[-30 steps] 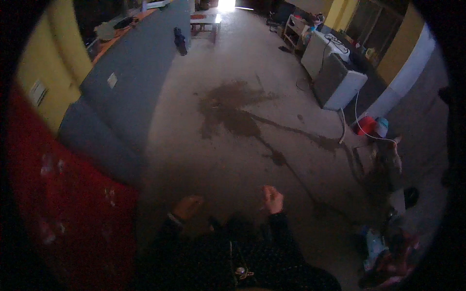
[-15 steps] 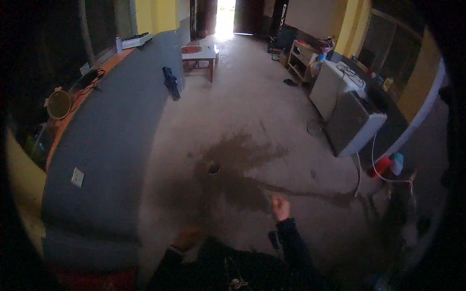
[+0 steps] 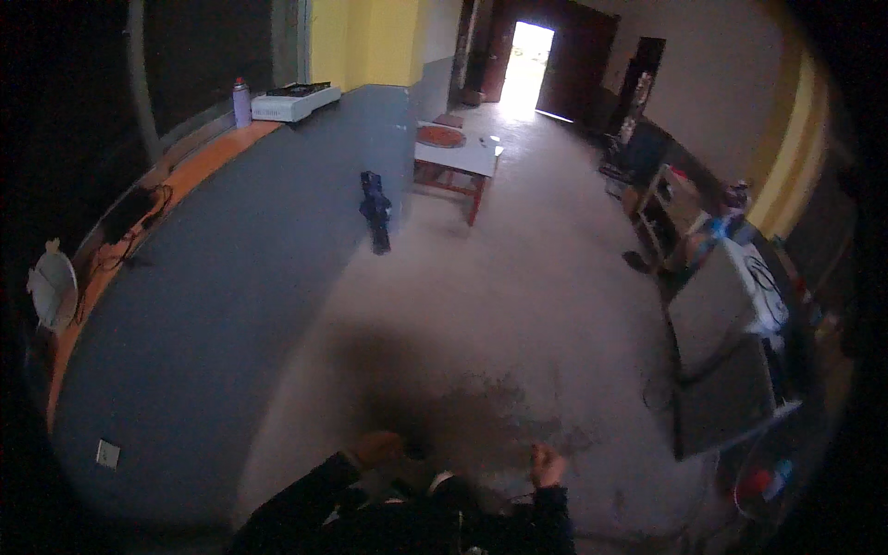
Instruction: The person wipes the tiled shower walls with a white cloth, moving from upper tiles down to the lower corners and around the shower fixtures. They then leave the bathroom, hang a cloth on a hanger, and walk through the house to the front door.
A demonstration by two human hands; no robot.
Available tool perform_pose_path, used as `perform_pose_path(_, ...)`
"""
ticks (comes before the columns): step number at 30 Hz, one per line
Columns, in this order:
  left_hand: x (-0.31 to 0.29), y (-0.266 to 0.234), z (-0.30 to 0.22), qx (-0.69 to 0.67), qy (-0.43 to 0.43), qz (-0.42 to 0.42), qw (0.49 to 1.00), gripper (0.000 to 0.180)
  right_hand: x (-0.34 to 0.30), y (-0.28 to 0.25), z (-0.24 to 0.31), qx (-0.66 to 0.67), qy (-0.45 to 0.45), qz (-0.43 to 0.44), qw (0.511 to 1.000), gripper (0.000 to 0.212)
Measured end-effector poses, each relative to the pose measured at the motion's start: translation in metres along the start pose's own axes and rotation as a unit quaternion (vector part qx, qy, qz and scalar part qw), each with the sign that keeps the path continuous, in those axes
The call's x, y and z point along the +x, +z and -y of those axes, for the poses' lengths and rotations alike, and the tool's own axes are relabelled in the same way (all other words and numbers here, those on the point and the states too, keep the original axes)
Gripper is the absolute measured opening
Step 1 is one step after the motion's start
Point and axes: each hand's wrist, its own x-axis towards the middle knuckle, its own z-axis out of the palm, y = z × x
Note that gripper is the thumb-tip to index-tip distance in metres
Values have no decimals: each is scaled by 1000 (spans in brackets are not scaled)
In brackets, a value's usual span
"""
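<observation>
My left hand (image 3: 377, 448) is low in the view, dim and smeared, above the dark wet patch (image 3: 472, 407) on the floor. How its fingers lie does not show, and no held thing can be made out. To its right, my right hand (image 3: 548, 465) is raised in front of my body, its fingers curled closed. Nothing sticks out of that hand, and it touches nothing that I can see. Both forearms wear dark sleeves. Beside my left hand is a small dark round spot (image 3: 416, 449) on the floor.
Along the left runs a grey wall (image 3: 213, 305) with an orange ledge (image 3: 199, 166) holding a portable stove (image 3: 294, 102) and spray can (image 3: 241, 104). A white-topped table (image 3: 462, 153) stands ahead. White appliances (image 3: 717, 314) line the right. A bright doorway (image 3: 527, 69) lies far ahead.
My view has turned left and lifted, and the wet patch now lies closer to me. The stove and table look nearer. My right hand remains closed.
</observation>
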Motion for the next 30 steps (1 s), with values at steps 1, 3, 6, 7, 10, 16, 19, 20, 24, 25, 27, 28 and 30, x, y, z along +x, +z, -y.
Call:
perform_pose_path(1,59,-4,22,-29,46,29,998,23,37,0,-23,1,-26,-23,999,33)
perform_pose_path(3,164,-14,76,-19,59,51,997,23,119,8,-66,9,47,-47,998,34)
perform_pose_path(6,318,-20,147,-32,-7,112,993,25,263,39,-99,-255,115,-49,959,32)
perform_pose_path(7,361,-26,161,-43,-9,70,997,26,320,48,-95,-190,76,-66,977,34)
perform_pose_path(10,452,-67,168,-15,-69,10,997,29,480,81,-40,-59,104,17,993,40)
perform_pose_path(16,619,-160,201,58,-222,-88,969,37,766,158,86,93,-174,0,980,28)
perform_pose_path(19,738,-186,264,130,-253,1,959,35,882,189,98,64,-107,90,988,30)
perform_pose_path(20,781,-196,280,78,-243,-23,967,35,915,196,103,47,-89,79,992,30)
perform_pose_path(24,973,-214,326,72,-165,-31,983,34,1032,200,92,3,-117,35,993,30)
perform_pose_path(25,1025,-215,331,55,-179,-10,982,34,1053,195,85,-9,-127,32,991,29)
perform_pose_path(27,1130,-219,333,45,-132,-7,990,36,1097,177,61,-40,-3,34,999,29)
perform_pose_path(28,1182,-219,337,50,-112,23,992,39,1120,172,43,27,77,37,996,30)
perform_pose_path(30,1288,-213,342,-8,-137,61,989,36,1168,156,0,3,75,-16,997,31)
